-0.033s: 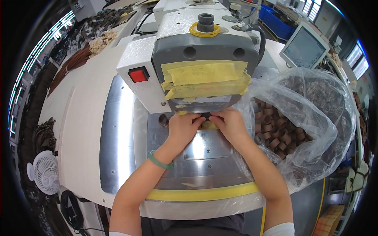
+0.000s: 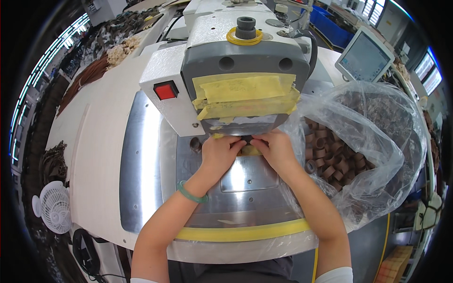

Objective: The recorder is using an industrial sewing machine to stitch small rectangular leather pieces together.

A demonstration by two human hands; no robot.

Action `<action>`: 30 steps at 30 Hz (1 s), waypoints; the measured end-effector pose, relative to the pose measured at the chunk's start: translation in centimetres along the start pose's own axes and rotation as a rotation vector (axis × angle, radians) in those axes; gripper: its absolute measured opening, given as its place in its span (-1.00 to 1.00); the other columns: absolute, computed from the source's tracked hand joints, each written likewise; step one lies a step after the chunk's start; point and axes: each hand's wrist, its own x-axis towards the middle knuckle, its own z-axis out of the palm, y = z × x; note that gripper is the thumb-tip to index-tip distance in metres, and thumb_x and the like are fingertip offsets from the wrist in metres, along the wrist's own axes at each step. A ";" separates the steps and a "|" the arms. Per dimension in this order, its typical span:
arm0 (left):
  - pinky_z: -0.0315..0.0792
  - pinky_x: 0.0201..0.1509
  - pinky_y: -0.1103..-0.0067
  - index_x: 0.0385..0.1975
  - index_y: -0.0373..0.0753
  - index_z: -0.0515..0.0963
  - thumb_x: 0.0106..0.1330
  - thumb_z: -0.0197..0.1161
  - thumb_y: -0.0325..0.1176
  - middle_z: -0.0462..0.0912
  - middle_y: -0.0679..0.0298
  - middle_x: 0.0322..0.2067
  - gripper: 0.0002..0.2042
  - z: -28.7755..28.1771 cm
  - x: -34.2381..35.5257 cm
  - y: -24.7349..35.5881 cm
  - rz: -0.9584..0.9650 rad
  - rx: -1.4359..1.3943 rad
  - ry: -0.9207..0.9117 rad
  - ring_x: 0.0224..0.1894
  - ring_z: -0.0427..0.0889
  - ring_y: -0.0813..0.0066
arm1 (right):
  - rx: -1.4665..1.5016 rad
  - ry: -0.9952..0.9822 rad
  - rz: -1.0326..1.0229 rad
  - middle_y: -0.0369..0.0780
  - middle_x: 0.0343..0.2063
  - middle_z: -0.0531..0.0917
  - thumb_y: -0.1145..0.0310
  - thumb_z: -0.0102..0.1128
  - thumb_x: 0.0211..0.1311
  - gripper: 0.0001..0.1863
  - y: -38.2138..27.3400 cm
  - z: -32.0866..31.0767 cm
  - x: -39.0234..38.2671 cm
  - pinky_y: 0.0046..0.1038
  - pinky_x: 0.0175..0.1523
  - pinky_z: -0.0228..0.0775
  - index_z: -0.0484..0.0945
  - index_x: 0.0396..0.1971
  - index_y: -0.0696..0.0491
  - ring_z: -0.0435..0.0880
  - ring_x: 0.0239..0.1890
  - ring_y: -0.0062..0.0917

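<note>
Yellow strip (image 2: 243,233): low in the middle of the frame, it runs along the near edge of the metal plate (image 2: 141,165).
Green band (image 2: 191,194): it sits on my left wrist, a bit left of the middle.
Left hand (image 2: 218,155): in the middle of the frame, fingers bent down and pressing on a small dark piece (image 2: 246,140) right under the machine head.
Right hand (image 2: 276,148): just right of the left hand, fingers bent and pinching the same small piece. The fingertips of both hands almost touch.
Small piece: it lies on the plate between my fingertips, mostly hidden. I cannot tell its shape.
Plastic bag (image 2: 377,155): at the right of the frame, open, with many little brown rings (image 2: 330,155) inside. My right arm is just beside it.
Sewing machine (image 2: 245,80): upper middle, grey and white, with yellow tape on the front and a red button (image 2: 165,90) at its left.
Screen (image 2: 365,56): upper right, far back.
Fan (image 2: 53,207): lower left, off the table.
What could go wrong: my fingers are very close under the head. If the machine starts, they could get hurt. If I let the piece slide, the stitch could land crooked. My right arm could push the bag and spill rings.
</note>
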 end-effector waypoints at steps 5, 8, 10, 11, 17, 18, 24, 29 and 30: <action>0.40 -0.41 0.44 -0.55 -0.18 0.61 0.01 0.21 -0.24 0.57 0.18 -0.59 -0.84 -0.1 -0.1 0.0 -0.008 0.011 -0.005 -0.48 0.55 0.20 | -0.035 -0.003 -0.035 -0.15 -0.49 0.55 0.41 0.23 -0.12 -0.84 0.0 0.0 -0.1 -0.34 -0.31 0.39 0.58 -0.46 0.11 0.55 -0.42 -0.24; 0.40 -0.44 0.50 -0.43 -0.20 0.61 0.02 0.24 -0.21 0.58 0.14 -0.58 -0.79 -0.4 -0.3 0.0 -0.005 0.000 -0.017 -0.53 0.56 0.22 | -0.048 -0.059 0.029 -0.14 -0.50 0.54 0.40 0.26 -0.17 -0.79 -0.6 -0.5 -0.2 -0.35 -0.33 0.39 0.55 -0.44 0.13 0.55 -0.43 -0.26; 0.37 -0.49 0.53 -0.38 -0.20 0.60 -0.01 0.27 -0.23 0.55 0.19 -0.66 -0.77 -1.3 -0.5 0.5 -0.054 -0.023 -0.164 -0.62 0.52 0.31 | -0.047 -0.180 0.141 -0.15 -0.50 0.54 0.40 0.30 -0.23 -0.75 -1.4 -1.3 -0.2 -0.39 -0.35 0.40 0.52 -0.47 0.14 0.56 -0.45 -0.31; 0.37 -0.49 0.53 -0.38 -0.20 0.60 -0.01 0.27 -0.23 0.55 0.19 -0.66 -0.77 -1.6 -0.7 0.7 -0.051 -0.026 -0.161 -0.62 0.52 0.31 | -0.051 -0.178 0.138 -0.15 -0.50 0.54 0.40 0.30 -0.23 -0.75 -1.6 -1.6 -0.5 -0.39 -0.35 0.40 0.52 -0.47 0.14 0.56 -0.45 -0.31; 0.37 -0.48 0.55 -0.39 -0.20 0.60 -0.10 0.28 -0.32 0.51 0.26 -0.68 -0.77 -4.3 -1.7 0.4 -0.149 -0.218 -0.481 -0.60 0.49 0.40 | 0.083 -0.459 0.163 -0.30 -0.69 0.50 0.44 0.38 -0.25 -0.77 -3.2 -1.9 -1.6 -0.61 -0.52 0.30 0.48 -0.58 0.16 0.43 -0.64 -0.70; 0.36 -0.49 0.56 -0.38 -0.20 0.60 -0.09 0.26 -0.35 0.50 0.26 -0.68 -0.77 -4.3 -1.8 0.0 -0.101 -0.256 -0.434 -0.59 0.49 0.42 | 0.145 -0.459 0.168 -0.32 -0.71 0.49 0.44 0.38 -0.24 -0.78 -3.2 -1.7 -1.8 -0.63 -0.54 0.27 0.50 -0.59 0.15 0.40 -0.66 -0.72; 0.36 -0.48 0.59 -0.35 -0.22 0.60 -0.06 0.22 -0.43 0.49 0.23 -0.66 -0.78 -3.0 -1.9 -1.2 0.008 -0.363 -0.257 -0.59 0.48 0.42 | 0.247 -0.489 0.288 -0.27 -0.73 0.51 0.39 0.37 -0.21 -0.79 -2.6 -1.4 -1.6 -0.59 -0.53 0.27 0.55 -0.56 0.16 0.40 -0.69 -0.65; 0.35 -0.46 0.57 -0.34 -0.22 0.60 -0.04 0.21 -0.47 0.50 0.19 -0.61 -0.79 -2.9 -1.9 -1.6 0.055 -0.412 -0.202 -0.54 0.47 0.38 | 0.263 -0.444 0.311 -0.29 -0.77 0.47 0.40 0.37 -0.21 -0.79 -2.7 -0.9 -1.7 -0.62 -0.58 0.21 0.56 -0.56 0.17 0.34 -0.71 -0.69; 0.35 -0.44 0.57 -0.34 -0.21 0.60 -0.03 0.20 -0.47 0.50 0.20 -0.62 -0.79 -3.0 -1.8 -1.5 0.066 -0.421 -0.203 -0.51 0.46 0.37 | 0.256 -0.444 0.306 -0.33 -0.76 0.46 0.43 0.37 -0.20 -0.81 -2.8 -0.9 -1.7 -0.65 -0.58 0.18 0.54 -0.58 0.17 0.32 -0.70 -0.74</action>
